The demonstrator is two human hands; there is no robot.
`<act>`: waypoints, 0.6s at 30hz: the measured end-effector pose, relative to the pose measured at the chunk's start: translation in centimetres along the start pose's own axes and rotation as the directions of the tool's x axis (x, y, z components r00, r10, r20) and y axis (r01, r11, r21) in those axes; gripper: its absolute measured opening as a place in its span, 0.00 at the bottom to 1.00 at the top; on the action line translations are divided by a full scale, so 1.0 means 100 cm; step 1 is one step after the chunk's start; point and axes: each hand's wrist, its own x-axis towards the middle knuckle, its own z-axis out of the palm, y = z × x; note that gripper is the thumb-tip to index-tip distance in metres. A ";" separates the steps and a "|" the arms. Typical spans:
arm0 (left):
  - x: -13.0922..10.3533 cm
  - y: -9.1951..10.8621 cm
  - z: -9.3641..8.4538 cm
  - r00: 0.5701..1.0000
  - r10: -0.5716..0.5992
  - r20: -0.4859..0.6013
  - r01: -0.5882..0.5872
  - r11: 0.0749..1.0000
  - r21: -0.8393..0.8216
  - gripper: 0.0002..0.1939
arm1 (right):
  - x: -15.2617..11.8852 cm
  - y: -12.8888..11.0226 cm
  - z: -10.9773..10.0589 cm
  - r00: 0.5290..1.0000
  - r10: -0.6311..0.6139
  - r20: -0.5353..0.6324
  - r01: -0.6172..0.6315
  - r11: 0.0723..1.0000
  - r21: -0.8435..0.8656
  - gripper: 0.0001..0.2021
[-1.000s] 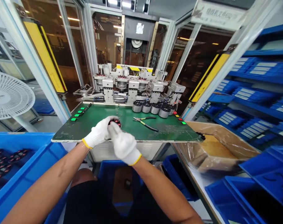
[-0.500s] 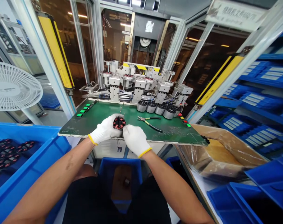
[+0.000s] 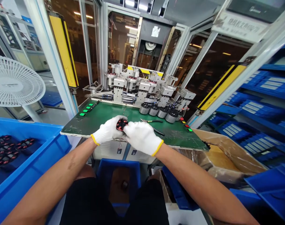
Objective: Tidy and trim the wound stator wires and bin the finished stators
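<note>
In my left hand (image 3: 108, 128), gloved in white with a yellow cuff, is a black motor stator (image 3: 121, 125) with red copper windings, held above the front edge of the green bench (image 3: 102, 115). My right hand (image 3: 142, 137), gloved the same way, presses closed fingers against the stator's right side. Whatever those fingertips pinch is hidden. Thin wire ends dangle beneath the stator. Just behind my right hand lie cutting pliers (image 3: 154, 121) with black and yellow-green handles, partly covered by it. Several silver cylinders (image 3: 153, 110) holding dark cores stand in a row further back.
A machine with clamping fixtures (image 3: 142, 89) spans the bench's back. Blue bins flank me: one with several stators (image 3: 6, 153) on the left, another bin (image 3: 102, 170) below the bench. A carton (image 3: 223, 156) sits right; a fan (image 3: 13, 82) stands left.
My right hand has turned and shifted over the stator's right side, now covering part of the pliers. The left hand keeps its hold. The whole view has shifted slightly.
</note>
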 end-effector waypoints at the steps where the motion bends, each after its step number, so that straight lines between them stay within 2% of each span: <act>1: 0.000 0.000 0.000 1.000 -0.008 0.005 0.008 1.000 -0.001 0.33 | 0.005 0.002 0.004 0.996 0.092 0.006 -0.092 0.985 0.146 0.13; 2: -0.001 0.000 0.000 1.000 -0.017 0.006 0.017 1.000 -0.004 0.32 | 0.009 0.003 0.010 0.981 0.190 0.038 -0.193 0.937 0.293 0.15; 4: -0.002 -0.001 0.001 0.999 -0.036 -0.006 0.036 0.999 -0.007 0.31 | 0.010 0.005 0.025 0.931 0.326 0.166 -0.362 0.759 0.541 0.21; 6: -0.002 -0.003 0.002 0.999 -0.039 -0.020 0.039 0.999 -0.007 0.31 | -0.001 0.001 0.038 0.896 0.352 0.269 -0.434 0.575 0.694 0.26; 7: -0.002 -0.003 0.003 0.999 -0.036 -0.021 0.036 0.999 -0.005 0.31 | -0.009 -0.003 0.042 0.897 0.353 0.264 -0.424 0.526 0.737 0.28; 8: -0.002 -0.004 0.003 0.999 -0.033 -0.020 0.033 0.999 -0.003 0.31 | -0.017 -0.008 0.044 0.908 0.360 0.215 -0.387 0.519 0.762 0.28; 9: -0.001 -0.004 0.003 0.999 -0.029 -0.016 0.029 1.000 -0.002 0.31 | -0.025 -0.013 0.044 0.923 0.366 0.119 -0.327 0.584 0.743 0.27; 11: -0.001 -0.003 0.002 1.000 -0.024 -0.010 0.024 1.000 -0.006 0.32 | -0.035 -0.023 0.041 0.935 0.335 -0.113 -0.240 0.836 0.493 0.21; 12: -0.001 -0.002 0.000 1.000 -0.019 -0.006 0.019 1.000 -0.012 0.32 | -0.036 -0.027 0.039 0.934 0.313 -0.170 -0.250 0.916 0.313 0.19; 14: -0.001 0.000 -0.004 1.000 -0.002 0.012 0.002 1.000 -0.025 0.32 | -0.033 -0.031 0.039 0.932 0.334 -0.142 -0.329 0.943 0.056 0.17; 15: -0.001 0.000 -0.007 0.999 0.010 0.031 -0.009 1.000 -0.028 0.32 | -0.031 -0.032 0.040 0.924 0.367 -0.111 -0.365 0.930 0.038 0.16; 16: 0.000 0.000 -0.010 0.998 0.024 0.061 -0.022 0.999 -0.031 0.33 | -0.029 -0.032 0.043 0.914 0.396 -0.092 -0.386 0.916 0.113 0.15; 17: 0.001 0.000 -0.012 0.994 0.039 0.097 -0.035 0.999 -0.039 0.33 | -0.028 -0.033 0.046 0.907 0.414 -0.071 -0.381 0.882 0.276 0.14; 18: 0.002 -0.002 -0.015 0.989 0.055 0.135 -0.048 0.998 -0.051 0.33 | -0.027 -0.034 0.050 0.904 0.426 -0.041 -0.351 0.793 0.498 0.13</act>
